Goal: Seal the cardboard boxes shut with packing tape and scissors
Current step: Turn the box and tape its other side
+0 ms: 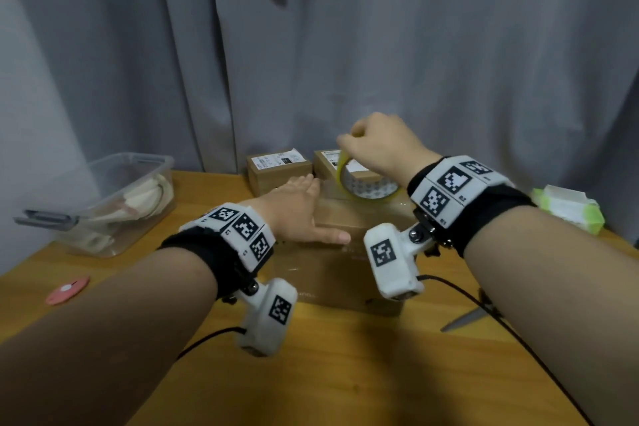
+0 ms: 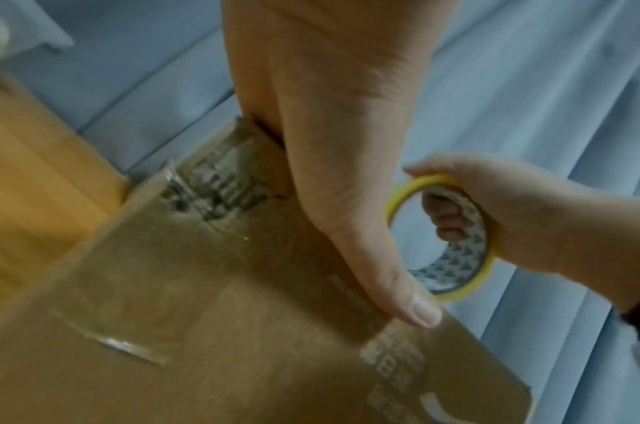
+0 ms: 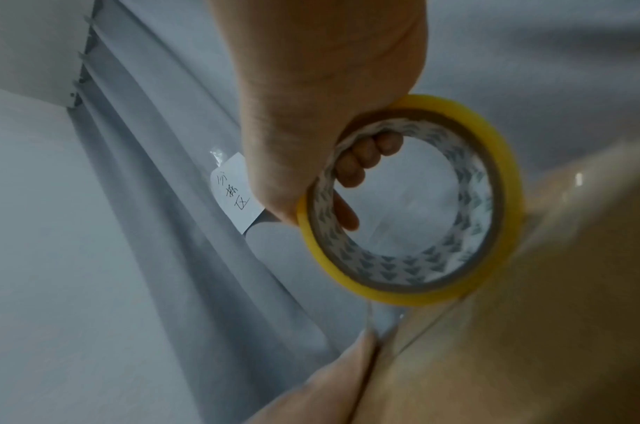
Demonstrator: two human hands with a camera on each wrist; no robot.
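Observation:
A brown cardboard box (image 1: 349, 273) stands on the wooden table (image 1: 345, 373) in front of me. My left hand (image 1: 304, 209) lies flat on its top, fingers straight, thumb (image 2: 402, 298) out along the lid. My right hand (image 1: 377, 145) grips a yellow-edged roll of clear packing tape (image 1: 366, 188) above the box's far edge, fingers hooked through the core (image 3: 366, 155). A strip of clear tape (image 3: 380, 324) runs from the roll (image 3: 413, 200) down onto the box. The scissors (image 1: 466, 318) lie on the table at the right, partly hidden by my right arm.
Two small labelled cardboard boxes (image 1: 276, 168) stand at the back against the grey curtain (image 1: 415, 62). A clear plastic bin (image 1: 114, 204) sits at the left, a pink disc (image 1: 67, 289) lies near the left edge, and a white-and-green pack (image 1: 567, 209) lies at the right.

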